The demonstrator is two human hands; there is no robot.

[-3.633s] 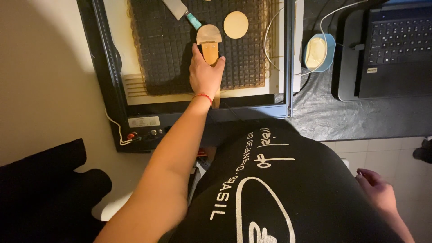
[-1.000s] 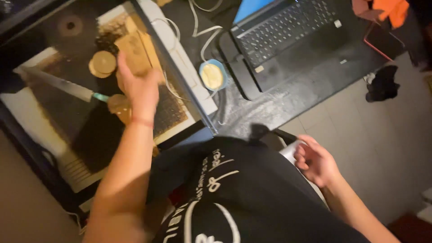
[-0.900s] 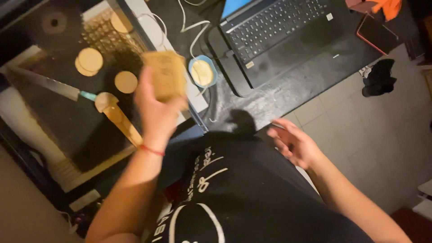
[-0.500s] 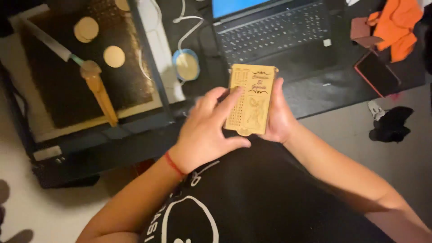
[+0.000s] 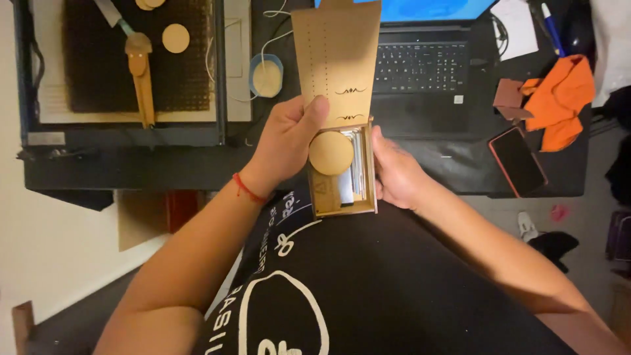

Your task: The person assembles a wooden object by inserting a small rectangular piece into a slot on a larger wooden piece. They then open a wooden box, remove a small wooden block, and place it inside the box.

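I hold a small wooden box (image 5: 363, 177) in front of my chest. Its flat engraved lid (image 5: 336, 59) stands swung open, away from me. My left hand (image 5: 284, 141) grips the box's left side, thumb pressed on the lid's lower edge. A round wooden disc (image 5: 330, 153) lies in the box under that thumb, beside pale cards or sheets. My right hand (image 5: 393, 171) clasps the right wall of the box from outside.
A black desk (image 5: 447, 167) carries an open laptop (image 5: 420, 62), an orange cloth (image 5: 559, 98), a phone (image 5: 518, 160) and a roll of tape (image 5: 266, 75). At the left, a dark honeycomb bed (image 5: 190, 79) holds wooden discs (image 5: 175, 38), a long wooden piece (image 5: 141, 79) and a blade.
My left hand lifted the box off the honeycomb bed and brought it to my chest. My right hand joined it. The lid, closed half a second ago, is now swung open.
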